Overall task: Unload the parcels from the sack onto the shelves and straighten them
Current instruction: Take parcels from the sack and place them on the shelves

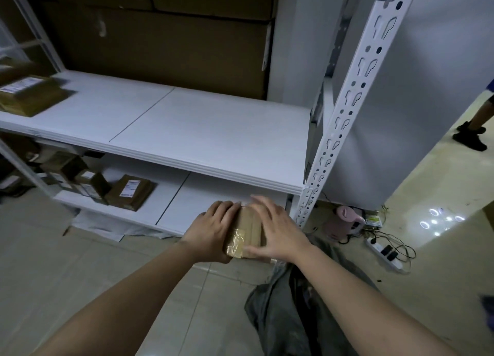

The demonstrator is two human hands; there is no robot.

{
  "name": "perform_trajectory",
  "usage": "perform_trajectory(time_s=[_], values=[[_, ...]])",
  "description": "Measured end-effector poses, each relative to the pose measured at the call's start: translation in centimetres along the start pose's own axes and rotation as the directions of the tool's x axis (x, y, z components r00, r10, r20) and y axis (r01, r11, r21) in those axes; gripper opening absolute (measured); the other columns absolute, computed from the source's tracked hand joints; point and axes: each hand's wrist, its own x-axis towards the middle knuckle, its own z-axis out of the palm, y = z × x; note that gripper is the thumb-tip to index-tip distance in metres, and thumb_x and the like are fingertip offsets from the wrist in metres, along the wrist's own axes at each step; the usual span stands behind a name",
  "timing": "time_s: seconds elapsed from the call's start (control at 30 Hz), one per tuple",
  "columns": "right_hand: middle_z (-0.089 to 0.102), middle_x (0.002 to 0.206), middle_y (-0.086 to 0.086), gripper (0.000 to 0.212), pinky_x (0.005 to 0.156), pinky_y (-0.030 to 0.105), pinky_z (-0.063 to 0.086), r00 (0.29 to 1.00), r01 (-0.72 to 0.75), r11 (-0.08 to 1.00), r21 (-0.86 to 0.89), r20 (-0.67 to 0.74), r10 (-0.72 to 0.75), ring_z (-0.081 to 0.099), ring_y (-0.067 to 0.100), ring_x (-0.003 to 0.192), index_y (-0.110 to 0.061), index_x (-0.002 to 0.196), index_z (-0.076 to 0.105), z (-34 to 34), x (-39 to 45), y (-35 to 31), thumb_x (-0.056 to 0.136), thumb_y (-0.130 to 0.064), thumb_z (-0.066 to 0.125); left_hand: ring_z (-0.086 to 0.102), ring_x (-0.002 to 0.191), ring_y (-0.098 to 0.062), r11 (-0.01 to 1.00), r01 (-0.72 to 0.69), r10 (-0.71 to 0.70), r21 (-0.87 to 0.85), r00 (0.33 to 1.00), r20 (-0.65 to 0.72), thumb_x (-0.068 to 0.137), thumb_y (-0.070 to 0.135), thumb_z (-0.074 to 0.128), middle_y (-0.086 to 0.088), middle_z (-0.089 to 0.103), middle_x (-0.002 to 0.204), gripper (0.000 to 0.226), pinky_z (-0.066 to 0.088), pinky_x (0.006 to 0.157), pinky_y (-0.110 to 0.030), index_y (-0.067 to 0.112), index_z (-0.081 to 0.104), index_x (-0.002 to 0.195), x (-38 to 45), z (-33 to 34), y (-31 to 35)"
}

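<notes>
Lower shelf [176, 208]: parcel [250, 234] between hands.

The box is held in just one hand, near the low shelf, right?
Not quite. The head view shows both hands on the box: the left hand grips its left side and the right hand rests on its right side. It is near the low shelf.

The upper shelf [208, 131] lies bare right of 1 parcel [29, 95]; an upright post [344, 120] bounds it.
</notes>
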Motion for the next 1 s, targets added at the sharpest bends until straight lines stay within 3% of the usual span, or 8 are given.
perform_trajectory(time_s=[0.1, 0.2, 0.27, 0.4, 0.53, 0.8, 0.9, 1.0], values=[[0.030, 0.151, 0.003, 0.076, 0.106, 0.037, 0.036, 0.885, -0.416, 0.778, 0.471, 0.013, 0.465, 0.043, 0.018, 0.129, -0.024, 0.149, 0.020, -0.6, 0.4, 0.4, 0.089, -0.063, 0.046, 0.038, 0.130, -0.028, 0.959, 0.133, -0.153, -0.251, 0.987, -0.059, 0.050, 0.071, 0.074, -0.010, 0.035, 0.143, 0.128, 0.044, 0.101, -0.040, 0.008, 0.022, 0.148, -1.6, 0.2, -1.4], [0.040, 0.146, 0.011, 0.065, 0.103, 0.041, 0.040, 0.533, -0.671, 0.151, 0.726, 0.331, 0.779, 0.048, 0.027, 0.123, -0.015, 0.144, 0.033, -0.3, 0.1, 1.9, 0.095, -0.057, 0.042, 0.044, 0.124, -0.026, 0.894, 0.213, -0.279, -0.394, 0.953, -0.116, 0.049, 0.071, 0.076, -0.007, 0.031, 0.143, 0.131, 0.045, 0.097, -0.039, 0.013, 0.016, 0.149, -3.1, 0.1, -2.8], [0.041, 0.145, 0.011, 0.075, 0.098, 0.044, 0.047, 0.395, -0.712, -0.168, 0.682, 0.586, 0.708, 0.053, 0.030, 0.114, -0.017, 0.148, 0.030, 0.0, -0.7, 2.3, 0.091, -0.065, 0.043, 0.048, 0.119, -0.028, 0.903, 0.189, -0.274, -0.385, 0.945, -0.179, 0.049, 0.065, 0.080, -0.008, 0.031, 0.142, 0.130, 0.051, 0.089, -0.040, 0.013, 0.014, 0.149, -3.8, -0.1, -3.3], [0.048, 0.139, 0.016, 0.089, 0.079, 0.048, 0.056, 0.497, -0.572, -0.514, 0.638, 0.769, 0.402, 0.062, 0.039, 0.107, -0.027, 0.142, 0.036, 0.4, -1.0, 1.6, 0.071, -0.075, 0.061, 0.040, 0.127, -0.038, 0.978, -0.067, -0.016, -0.199, 0.922, -0.386, 0.050, 0.046, 0.085, -0.018, 0.033, 0.139, 0.124, 0.049, 0.094, -0.052, 0.010, 0.016, 0.147, -4.2, -0.3, -3.0], [0.056, 0.128, 0.019, 0.080, 0.087, 0.053, 0.054, 0.601, -0.529, -0.552, 0.645, 0.744, 0.292, 0.060, 0.037, 0.113, -0.022, 0.116, 0.055, 0.8, 0.2, 0.4, 0.057, -0.072, 0.074, 0.026, 0.137, -0.042, 0.963, -0.269, 0.247, 0.022, 0.847, -0.471, 0.069, 0.046, 0.074, -0.019, 0.031, 0.143, 0.101, 0.023, 0.114, -0.052, 0.012, 0.020, 0.146, -4.5, 0.4, -2.5], [0.061, 0.121, 0.013, 0.058, 0.092, 0.047, 0.053, 0.640, -0.448, -0.477, 0.756, 0.643, 0.419, 0.062, 0.033, 0.110, -0.023, 0.121, 0.057, 2.0, 0.2, 0.2, 0.073, -0.054, 0.070, 0.021, 0.142, -0.041, 0.914, -0.354, 0.405, 0.199, 0.833, -0.377, 0.077, 0.059, 0.061, -0.014, 0.024, 0.153, 0.090, 0.020, 0.115, -0.054, 0.023, 0.020, 0.149, -6.4, 1.6, -3.4], [0.066, 0.109, 0.004, 0.044, 0.079, 0.040, 0.056, 0.676, -0.374, -0.440, 0.816, 0.565, 0.474, 0.066, 0.026, 0.095, -0.021, 0.122, 0.058, 2.0, 0.0, 0.3, 0.084, -0.044, 0.059, 0.020, 0.144, -0.038, 0.953, -0.299, 0.289, 0.038, 0.871, -0.397, 0.083, 0.060, 0.051, -0.014, 0.020, 0.157, 0.085, 0.022, 0.115, -0.051, 0.020, 0.020, 0.151, -7.7, 1.7, -3.2], [0.074, 0.098, 0.009, 0.041, 0.069, 0.037, 0.058, 0.659, -0.317, -0.502, 0.805, 0.568, 0.494, 0.072, 0.028, 0.083, -0.016, 0.104, 0.069, 1.7, 0.2, 0.1, 0.084, -0.047, 0.053, 0.030, 0.141, -0.022, 0.894, -0.055, -0.150, -0.444, 0.898, -0.414, 0.088, 0.058, 0.045, -0.009, 0.025, 0.154, 0.079, 0.033, 0.110, -0.034, 0.015, 0.021, 0.150, -7.5, 0.6, -1.6]])
